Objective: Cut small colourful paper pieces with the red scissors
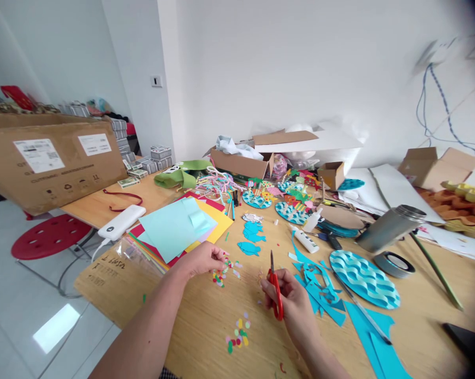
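Note:
My right hand [286,297] is wrapped round red-handled scissors [277,296], their blades pointing away from me and closed together. The fingers of my left hand [205,260] are pinched at a small pile of multicoloured paper dots [221,277]; whatever sits between the fingertips is too small to make out. A second scatter of paper dots [239,334] lies nearer to me. Beyond the hands rest blue paper fish [249,248]. Blue paper offcuts [320,289] spread to the right of the scissors.
Coloured paper sheets [168,229] are stacked at left, beside a white power bank [122,221]. On the right are a wavy blue oval [365,279], a tape roll [395,264], a pen [369,318] and a steel flask [391,229]. A glue bottle [306,240] lies further back.

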{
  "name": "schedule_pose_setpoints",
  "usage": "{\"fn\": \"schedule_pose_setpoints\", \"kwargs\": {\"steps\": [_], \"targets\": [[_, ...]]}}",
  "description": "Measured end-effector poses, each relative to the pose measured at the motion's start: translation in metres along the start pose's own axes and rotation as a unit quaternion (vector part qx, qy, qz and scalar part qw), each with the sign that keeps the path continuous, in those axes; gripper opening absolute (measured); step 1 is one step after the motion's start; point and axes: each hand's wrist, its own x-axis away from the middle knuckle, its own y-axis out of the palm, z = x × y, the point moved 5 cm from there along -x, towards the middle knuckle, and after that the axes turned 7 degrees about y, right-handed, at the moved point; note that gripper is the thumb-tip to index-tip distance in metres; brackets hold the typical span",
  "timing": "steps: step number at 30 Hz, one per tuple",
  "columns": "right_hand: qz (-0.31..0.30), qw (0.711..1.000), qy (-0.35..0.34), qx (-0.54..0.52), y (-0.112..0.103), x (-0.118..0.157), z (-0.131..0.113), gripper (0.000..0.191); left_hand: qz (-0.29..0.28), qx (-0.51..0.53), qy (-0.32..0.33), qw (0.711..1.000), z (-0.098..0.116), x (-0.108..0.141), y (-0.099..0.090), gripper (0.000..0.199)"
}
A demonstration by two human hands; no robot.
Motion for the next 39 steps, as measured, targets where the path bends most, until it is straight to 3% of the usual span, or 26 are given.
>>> {"fn": "schedule_pose_setpoints", "kwargs": {"steps": [28,39], "targets": [[-0.002,0.999,0.003,0.031,0.002,0.001,0.0,0.033,-0.041,-0.009,-0.006,0.999,-0.002,0.001,0.007,0.028],[-0.008,0.999,0.004,0.031,0.004,0.001,0.001,0.035,-0.068,0.082,-0.023,0.994,0.006,0.004,0.012,0.036]]}}
